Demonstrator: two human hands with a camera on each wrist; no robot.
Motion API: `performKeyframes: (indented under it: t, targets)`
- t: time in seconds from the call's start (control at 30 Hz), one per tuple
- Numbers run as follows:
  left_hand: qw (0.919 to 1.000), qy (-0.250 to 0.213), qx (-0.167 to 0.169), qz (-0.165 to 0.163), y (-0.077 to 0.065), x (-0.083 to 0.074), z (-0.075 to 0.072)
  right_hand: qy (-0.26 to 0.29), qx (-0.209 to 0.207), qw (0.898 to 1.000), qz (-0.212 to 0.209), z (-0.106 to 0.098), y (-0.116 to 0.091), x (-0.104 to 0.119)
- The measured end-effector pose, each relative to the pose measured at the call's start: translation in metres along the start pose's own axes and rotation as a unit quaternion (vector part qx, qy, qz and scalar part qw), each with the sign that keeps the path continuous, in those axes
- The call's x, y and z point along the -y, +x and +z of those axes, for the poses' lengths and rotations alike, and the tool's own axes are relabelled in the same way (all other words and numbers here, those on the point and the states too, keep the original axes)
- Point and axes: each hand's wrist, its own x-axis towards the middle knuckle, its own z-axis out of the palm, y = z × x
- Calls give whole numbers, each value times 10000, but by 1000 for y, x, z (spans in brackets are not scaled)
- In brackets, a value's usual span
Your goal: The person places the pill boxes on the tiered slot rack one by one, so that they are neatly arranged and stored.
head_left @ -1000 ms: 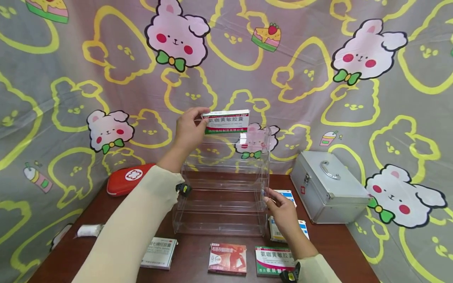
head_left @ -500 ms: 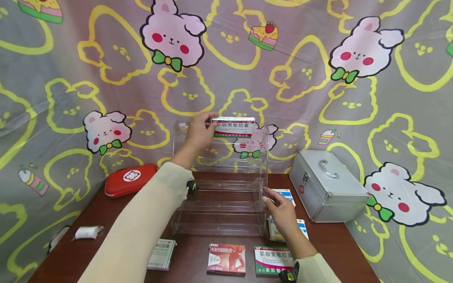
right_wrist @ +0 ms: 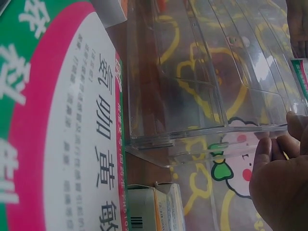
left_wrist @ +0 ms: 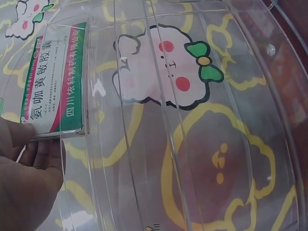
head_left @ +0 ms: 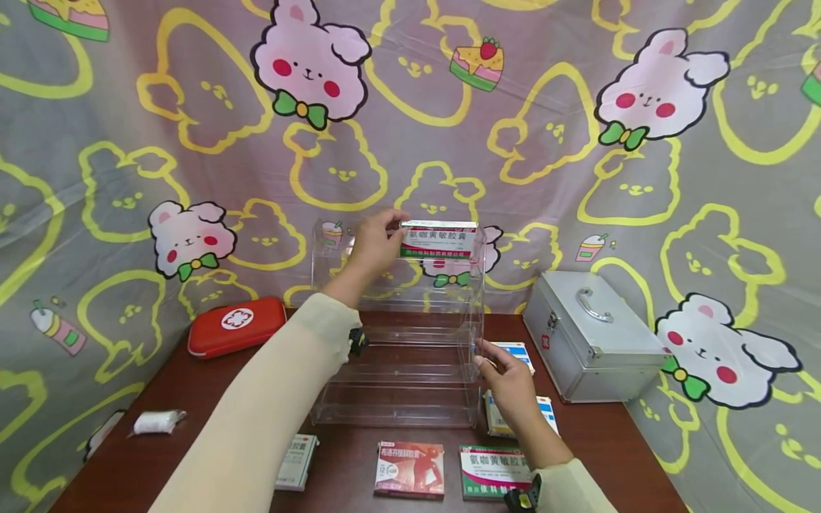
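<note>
My left hand (head_left: 380,246) pinches the left end of a white, red and green medicine box (head_left: 438,241) at the top tier of a clear plastic display rack (head_left: 398,413). In the left wrist view, the thumb lies on the box's printed face and the fingers curl behind its end; the box (left_wrist: 57,86) stands against the tier's clear front strip. Lower down, my right hand (head_left: 512,385) grips the rack's right side panel. The right wrist view shows thumb and fingers (right_wrist: 284,154) at the edge of that panel.
On the table lie a second green-and-pink medicine box (head_left: 494,472), a red one (head_left: 409,469), a pale one (head_left: 296,463) and blue-white boxes (head_left: 521,413). A silver case (head_left: 596,342) stands right, a red pouch (head_left: 237,326) and white roll (head_left: 158,422) left. A patterned curtain (head_left: 410,142) hangs behind.
My left hand has carried the medicine box rightward and down, from above the rack to the right part of its top tier. The right hand keeps its grip on the side panel.
</note>
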Motion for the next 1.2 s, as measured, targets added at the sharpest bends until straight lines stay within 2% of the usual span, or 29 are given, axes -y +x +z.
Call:
performKeyframes:
  t: [0.2,0.6,0.7,0.83,0.93,1.0,1.2]
  targets:
    - [10000,22,-6,-3,-1,-1,3,17,-13,10000,-32,1,1,-2]
    - [9999,-77,150,0,-3,1,0,-5,-5,10000,-72,1,1,-2]
    - [9997,-132,206,-10,-6,3,-5,-31,-13,10000,-87,1,0,-2]
    - [9995,-199,115,197,-15,9,-21,5,-17,10000,-67,3,0,-3]
    - [9991,-213,127,347,-31,16,-39,8,15,10000,-36,4,1,-4]
    - [9984,-325,285,357,-47,22,-54,15,34,10000,-47,4,1,-4]
    - [9895,-936,1074,261,-114,52,-91,-41,-29,9999,-91,1,-1,-2]
